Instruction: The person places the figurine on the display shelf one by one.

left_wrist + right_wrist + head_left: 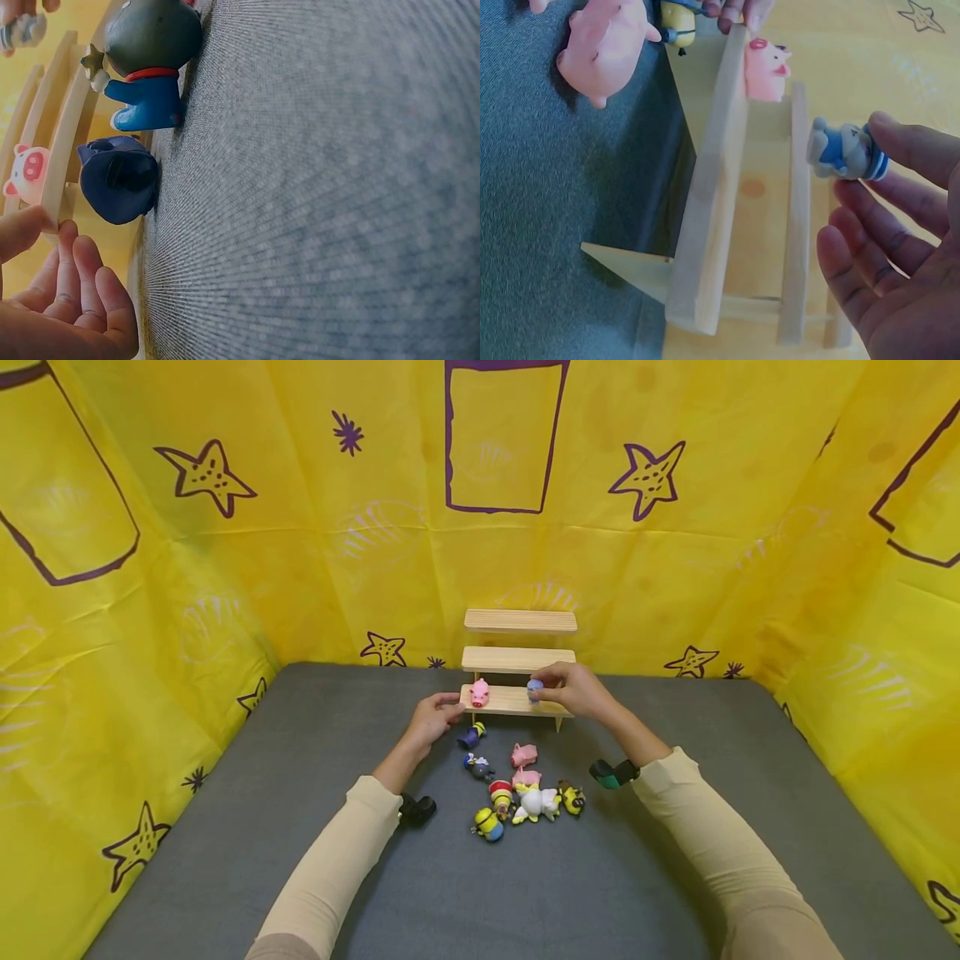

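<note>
Cream sleeves, foremost, before a stepped wooden stand on the grey bench.
The right hand, grip narrow, pinches a blue-and-white figurine above the lowest step; the left hand holds that step's left end between thumb and fingers, beside a pink pig.

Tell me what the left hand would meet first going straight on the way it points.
The lowest wooden step: the left hand appears to touch its left end. Just beyond, the pink pig may be next, though height is hard to judge.
</note>
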Tool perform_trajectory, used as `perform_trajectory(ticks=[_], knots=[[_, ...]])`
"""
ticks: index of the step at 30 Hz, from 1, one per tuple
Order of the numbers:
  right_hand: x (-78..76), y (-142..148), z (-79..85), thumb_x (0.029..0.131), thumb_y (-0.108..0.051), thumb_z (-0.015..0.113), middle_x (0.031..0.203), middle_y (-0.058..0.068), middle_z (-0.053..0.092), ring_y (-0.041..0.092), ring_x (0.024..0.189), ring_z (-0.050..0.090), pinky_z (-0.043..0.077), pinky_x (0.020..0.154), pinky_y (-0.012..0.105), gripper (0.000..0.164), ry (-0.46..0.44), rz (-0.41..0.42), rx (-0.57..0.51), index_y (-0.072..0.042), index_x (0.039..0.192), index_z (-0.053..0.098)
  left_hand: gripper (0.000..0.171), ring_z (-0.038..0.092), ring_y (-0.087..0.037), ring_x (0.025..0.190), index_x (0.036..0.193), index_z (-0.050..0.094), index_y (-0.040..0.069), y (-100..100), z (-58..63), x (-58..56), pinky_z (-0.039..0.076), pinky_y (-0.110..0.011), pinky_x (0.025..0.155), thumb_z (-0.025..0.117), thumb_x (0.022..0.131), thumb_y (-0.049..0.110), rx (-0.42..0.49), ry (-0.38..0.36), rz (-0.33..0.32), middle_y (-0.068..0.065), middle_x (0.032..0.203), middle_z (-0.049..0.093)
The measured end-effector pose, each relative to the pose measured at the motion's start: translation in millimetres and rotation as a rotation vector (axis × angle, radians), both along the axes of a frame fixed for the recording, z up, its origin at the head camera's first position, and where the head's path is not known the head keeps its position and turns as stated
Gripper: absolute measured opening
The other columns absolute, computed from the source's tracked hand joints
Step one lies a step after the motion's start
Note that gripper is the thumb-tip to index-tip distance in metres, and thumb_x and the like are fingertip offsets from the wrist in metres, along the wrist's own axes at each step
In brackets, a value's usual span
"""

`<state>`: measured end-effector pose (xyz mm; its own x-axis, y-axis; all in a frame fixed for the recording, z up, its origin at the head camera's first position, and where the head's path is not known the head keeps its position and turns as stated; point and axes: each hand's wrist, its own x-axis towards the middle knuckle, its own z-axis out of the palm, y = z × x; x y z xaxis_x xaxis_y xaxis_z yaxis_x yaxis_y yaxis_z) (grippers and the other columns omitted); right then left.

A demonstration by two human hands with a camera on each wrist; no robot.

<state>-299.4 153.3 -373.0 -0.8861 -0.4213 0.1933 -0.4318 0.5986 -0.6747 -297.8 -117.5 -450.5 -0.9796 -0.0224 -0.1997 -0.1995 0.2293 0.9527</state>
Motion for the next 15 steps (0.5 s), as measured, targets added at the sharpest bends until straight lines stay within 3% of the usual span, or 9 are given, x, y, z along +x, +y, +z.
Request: perform_trajectory(ticks=[9,15], knots=[[-3.2,-13.0,-8.3,0.085,-0.013,0.075,0.102,0.019,0.070,0.029,0.093,0.065,0.053,0.082,0.040,0.033,0.029,0.003,-0.059,0.005,0.113,0.068,0.038,0.064,-0.027,0.099,0.130,0.059,0.004,1.0,0.2,1.0,0.048,-0.029,0.077,0.062,0.095,0.020,-0.014,0.019,0.002,-0.021,0.115,0.067],[-6.8,-21.0,-13.0,0.087,-0.015,0.074,0.105,0.018,0.069,0.028,0.093,0.065,0.052,0.082,0.039,0.036,0.025,0.002,-0.053,0.004,0.116,0.067,0.038,0.063,-0.026,0.099,0.130,0.059,0.005,0.0,0.6,1.0,0.047,-0.028,0.075,0.062,0.096,0.021,-0.017,0.015,0.005,-0.019,0.114,0.067]])
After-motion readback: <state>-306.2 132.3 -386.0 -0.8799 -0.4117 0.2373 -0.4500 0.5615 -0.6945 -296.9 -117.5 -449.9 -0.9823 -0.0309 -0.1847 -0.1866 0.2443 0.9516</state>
